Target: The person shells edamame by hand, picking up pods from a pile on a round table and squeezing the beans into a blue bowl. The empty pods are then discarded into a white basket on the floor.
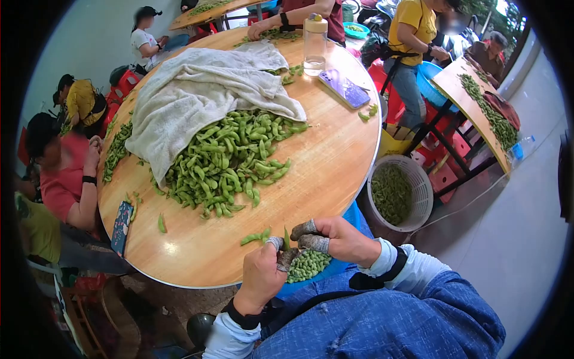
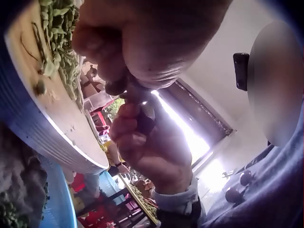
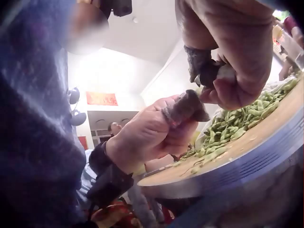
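Observation:
A green edamame pod (image 1: 286,239) stands up between the two hands, over a blue basin with shelled green beans (image 1: 308,265). My left hand (image 1: 260,276) pinches it between a thumb and finger wrapped in grey coverings. From the other side, my right hand (image 1: 347,240) has its covered thumb and finger curled in at the same pod. In the right wrist view the left hand (image 3: 147,133) and right hand (image 3: 237,57) meet fingertip to fingertip, which hides the pod. A few loose pods (image 1: 255,237) lie just beyond, at the table edge.
On the round wooden table (image 1: 323,161) a large heap of edamame pods (image 1: 221,161) lies partly under a pale towel (image 1: 197,90). A bottle (image 1: 315,45), a purple phone (image 1: 344,88) and a dark patterned case (image 1: 121,228) lie around it. A white basket (image 1: 426,197) stands right. Other people sit nearby.

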`<action>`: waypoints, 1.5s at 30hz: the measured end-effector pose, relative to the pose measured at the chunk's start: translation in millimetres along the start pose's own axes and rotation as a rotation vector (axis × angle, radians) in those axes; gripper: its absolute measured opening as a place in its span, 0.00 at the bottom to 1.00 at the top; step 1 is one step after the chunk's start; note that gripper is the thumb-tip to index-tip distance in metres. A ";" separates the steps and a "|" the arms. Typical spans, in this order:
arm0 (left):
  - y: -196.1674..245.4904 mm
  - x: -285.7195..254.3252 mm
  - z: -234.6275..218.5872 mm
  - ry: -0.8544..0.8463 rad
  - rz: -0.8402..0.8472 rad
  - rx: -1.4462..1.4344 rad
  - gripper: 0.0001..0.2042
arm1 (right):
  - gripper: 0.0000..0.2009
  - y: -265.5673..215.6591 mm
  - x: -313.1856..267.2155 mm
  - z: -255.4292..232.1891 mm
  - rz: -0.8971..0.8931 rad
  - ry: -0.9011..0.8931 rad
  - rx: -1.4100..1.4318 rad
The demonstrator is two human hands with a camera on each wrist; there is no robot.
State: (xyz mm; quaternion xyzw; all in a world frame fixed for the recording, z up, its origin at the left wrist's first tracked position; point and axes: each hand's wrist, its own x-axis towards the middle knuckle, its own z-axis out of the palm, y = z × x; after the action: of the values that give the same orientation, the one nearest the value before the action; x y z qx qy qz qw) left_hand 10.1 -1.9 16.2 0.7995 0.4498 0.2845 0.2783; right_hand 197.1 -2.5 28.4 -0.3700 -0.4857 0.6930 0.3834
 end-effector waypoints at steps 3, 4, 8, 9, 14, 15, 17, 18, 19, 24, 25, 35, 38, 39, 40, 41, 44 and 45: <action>2.1 1.6 -2.2 0.041 0.099 0.158 0.13 | 0.10 6.0 0.2 0.7 0.009 -0.022 -0.007; 1.8 1.2 -2.6 0.038 0.108 0.183 0.13 | 0.10 5.7 0.0 1.5 0.018 -0.014 -0.007; -0.2 -1.6 -2.6 -0.009 0.106 0.297 0.12 | 0.09 4.3 1.0 1.7 0.023 -0.004 -0.054; 1.5 -1.5 -3.1 -0.013 0.110 0.312 0.09 | 0.08 4.8 1.1 1.4 0.015 -0.004 -0.077; 12.2 1.7 -6.8 -0.042 0.135 0.389 0.08 | 0.07 5.2 0.0 1.2 -0.001 0.023 -0.108; 14.5 2.0 -7.2 -0.046 0.133 0.405 0.07 | 0.07 5.0 -0.1 1.3 -0.004 0.025 -0.117; 18.5 2.3 -7.3 -0.054 0.130 0.437 0.07 | 0.08 11.9 0.9 0.4 -0.006 0.038 -0.099; 18.6 2.0 -7.3 -0.058 0.129 0.438 0.06 | 0.08 14.5 1.4 0.1 -0.007 0.044 -0.091; 18.7 1.8 -7.1 -0.062 0.128 0.438 0.06 | 0.08 14.3 1.4 0.0 -0.003 0.044 -0.097; 19.5 1.2 -6.9 -0.083 0.130 0.446 0.05 | 0.08 11.7 0.8 0.4 0.020 0.039 -0.080; 20.9 1.7 -8.1 -0.088 0.131 0.449 0.05 | 0.08 12.0 0.7 0.6 0.019 0.042 -0.075; 21.3 2.7 -4.5 -0.104 0.166 0.487 0.04 | 0.07 14.9 2.2 0.4 0.036 0.063 -0.072; 19.8 1.9 -3.5 -0.099 0.172 0.484 0.03 | 0.08 12.5 2.9 0.0 0.053 0.051 -0.040; 18.8 1.6 -2.8 -0.090 0.178 0.475 0.04 | 0.08 12.0 3.3 0.0 0.058 0.046 -0.023; 17.5 1.0 -1.7 -0.080 0.184 0.466 0.04 | 0.08 12.4 3.9 -0.3 0.073 0.036 0.002; 16.1 0.4 -0.5 -0.071 0.190 0.457 0.04 | 0.08 13.5 4.7 -1.0 0.087 0.027 0.028; 11.5 -1.6 2.9 -0.039 0.193 0.390 0.06 | 0.07 17.7 6.6 -3.2 0.123 -0.004 0.117; 5.3 -2.6 5.6 -0.007 0.207 0.315 0.06 | 0.07 19.8 7.3 -3.8 0.133 -0.016 0.150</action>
State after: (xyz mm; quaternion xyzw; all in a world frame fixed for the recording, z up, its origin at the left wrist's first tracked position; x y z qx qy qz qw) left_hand 16.0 -7.6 15.6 0.8763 0.4031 0.2348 0.1204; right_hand 193.8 0.9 7.5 -0.3665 -0.4099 0.7542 0.3591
